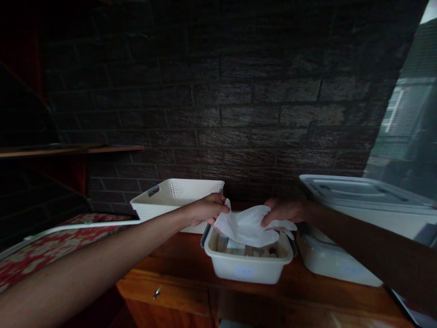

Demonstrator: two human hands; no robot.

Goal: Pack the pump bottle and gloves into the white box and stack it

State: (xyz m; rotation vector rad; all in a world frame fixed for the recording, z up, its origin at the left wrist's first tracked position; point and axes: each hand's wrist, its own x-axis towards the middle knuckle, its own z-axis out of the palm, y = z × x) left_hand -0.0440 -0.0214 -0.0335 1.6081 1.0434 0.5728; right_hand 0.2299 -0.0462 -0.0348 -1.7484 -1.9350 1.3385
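Observation:
Both my hands hold a white cloth (246,225) over a small white plastic tub (249,264) on a wooden cabinet. My left hand (206,209) pinches the cloth's left corner, fingers closed. My right hand (285,210) grips its right side, fingers curled over the fabric. The cloth sags between them into the tub and hides most of the items inside; a few packets show under it.
A perforated white basket (170,200) stands behind and left of the tub. A lidded white container (336,262) sits to the right, below a large white lid (362,191). The wooden cabinet top (184,262) meets a dark brick wall behind. A red patterned surface (44,248) lies left.

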